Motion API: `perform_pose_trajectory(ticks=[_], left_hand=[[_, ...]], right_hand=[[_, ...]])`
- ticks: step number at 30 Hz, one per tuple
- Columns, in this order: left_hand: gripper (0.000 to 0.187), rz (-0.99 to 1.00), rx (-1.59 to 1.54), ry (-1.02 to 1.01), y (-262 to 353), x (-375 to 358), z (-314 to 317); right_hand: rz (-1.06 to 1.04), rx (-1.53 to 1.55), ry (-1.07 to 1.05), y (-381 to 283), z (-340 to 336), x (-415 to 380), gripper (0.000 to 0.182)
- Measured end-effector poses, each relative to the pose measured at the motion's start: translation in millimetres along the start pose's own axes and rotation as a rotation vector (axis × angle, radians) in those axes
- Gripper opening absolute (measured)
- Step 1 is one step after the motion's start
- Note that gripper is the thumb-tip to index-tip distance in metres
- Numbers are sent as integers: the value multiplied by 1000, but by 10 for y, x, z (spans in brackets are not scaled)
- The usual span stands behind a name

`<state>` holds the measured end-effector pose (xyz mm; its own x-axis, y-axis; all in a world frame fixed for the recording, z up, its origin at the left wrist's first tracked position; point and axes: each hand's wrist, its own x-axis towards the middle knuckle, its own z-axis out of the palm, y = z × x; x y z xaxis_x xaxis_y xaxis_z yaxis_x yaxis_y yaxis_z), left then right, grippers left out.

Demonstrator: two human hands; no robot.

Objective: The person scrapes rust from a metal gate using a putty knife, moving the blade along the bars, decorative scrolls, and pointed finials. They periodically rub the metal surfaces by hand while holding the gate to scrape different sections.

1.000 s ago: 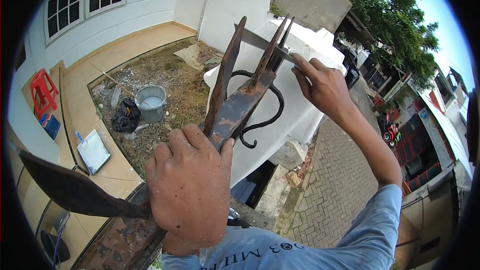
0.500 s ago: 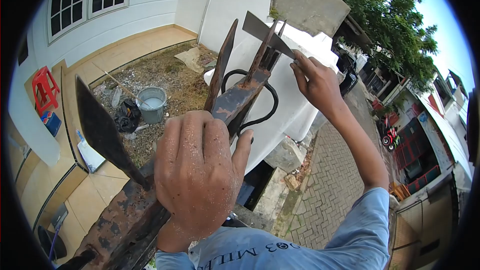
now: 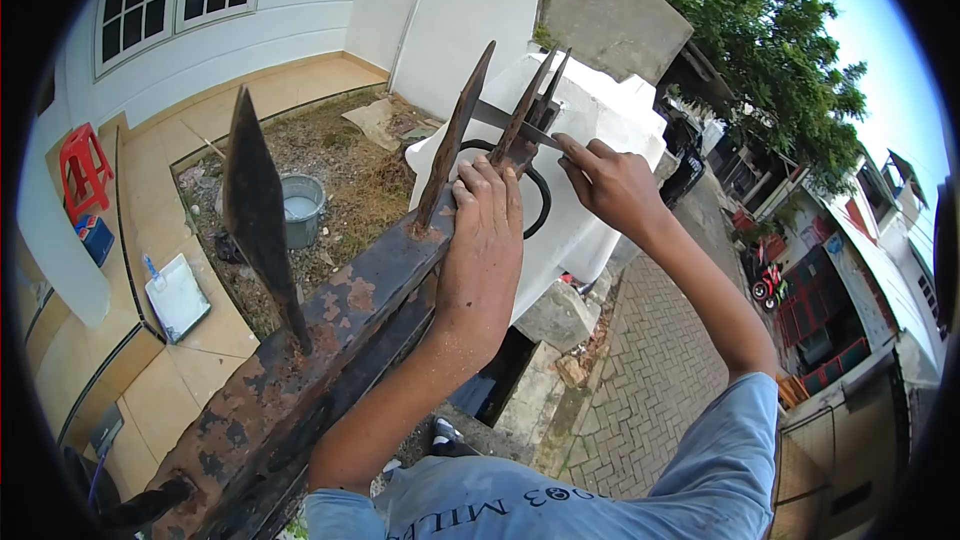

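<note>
Scraper blade [image 3: 500, 117] is held flat, pointing left across three rusty spikes [image 3: 455, 135], pinched in right hand [image 3: 605, 180] fingers; left hand [image 3: 485, 230] is clamped on the rail [image 3: 340, 310].

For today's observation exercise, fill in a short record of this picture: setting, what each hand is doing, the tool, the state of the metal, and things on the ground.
Setting: outdoors, atop a gate by a white pillar
Left hand: grips the rail near a spike
Right hand: holds a scraper against the end spikes
Metal: rusty, paint flaking
Ground: bucket, red stool, white tray
</note>
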<state>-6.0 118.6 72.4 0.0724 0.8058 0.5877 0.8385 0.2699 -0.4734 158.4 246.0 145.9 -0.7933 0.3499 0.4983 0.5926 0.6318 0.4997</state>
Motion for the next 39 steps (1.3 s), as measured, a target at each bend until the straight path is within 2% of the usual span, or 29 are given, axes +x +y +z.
perform_pose_trajectory(ticks=[1,2,4,7,8,10,11,12,15,18,19,20,22,24,25,26,28,30,31,32,34,35,38,39], left_hand=[[60,3,1,5,-7,-1,11],[61,8,-1,8,-9,-8,20],[61,5,-17,3,14,-26,12],[63,3,6,13,-7,-19,30],[64,1,17,19,3,-24,47],[65,1,10,15,30,-33,30],[65,8,7,9,19,-31,16],[66,14,6,4,1,-29,9],[69,7,-21,-14,-2,-30,10],[66,3,-18,4,19,-53,7],[64,-1,-5,21,13,-42,15],[64,-5,4,28,7,-28,30],[64,-10,6,26,35,-40,37],[68,-12,-36,5,41,-51,21],[70,-15,-55,-2,35,-41,17],[69,-16,-66,3,29,-34,15],[69,-27,-104,2,38,-37,4],[66,-28,-67,32,37,-43,26],[64,-28,-25,47,50,-47,51],[63,-29,15,62,56,-50,72],[62,-35,6,59,46,-49,55],[61,-41,1,58,50,-53,41],[60,-40,-14,67,58,-54,61],[61,-45,-40,57,54,-53,55]], right_hand=[[24,-23,22,4,-61,36,30],[98,37,143,55,-45,51,32],[105,96,159,58,40,18,32],[46,-5,7,31,-58,26,31],[93,61,173,95,-26,58,30],[69,95,148,67,41,-2,29],[-16,33,25,7,43,-55,30],[-17,9,2,4,17,-51,30],[120,122,255,112,0,24,30],[20,27,16,-12,62,-100,31],[48,6,20,-3,-29,-40,32],[125,112,202,66,-20,-2,31],[108,135,257,121,51,18,32],[-3,-22,-23,14,4,-30,32],[20,-17,0,27,-33,3,31],[99,50,108,64,-93,54,30],[122,116,262,127,2,24,30],[9,45,12,-19,66,-107,31],[13,18,-7,36,18,-63,32],[96,61,91,69,-33,3,32],[129,139,278,128,3,49,32],[90,83,107,66,49,-26,32],[83,66,78,67,-1,2,32],[111,115,245,126,8,50,31]])
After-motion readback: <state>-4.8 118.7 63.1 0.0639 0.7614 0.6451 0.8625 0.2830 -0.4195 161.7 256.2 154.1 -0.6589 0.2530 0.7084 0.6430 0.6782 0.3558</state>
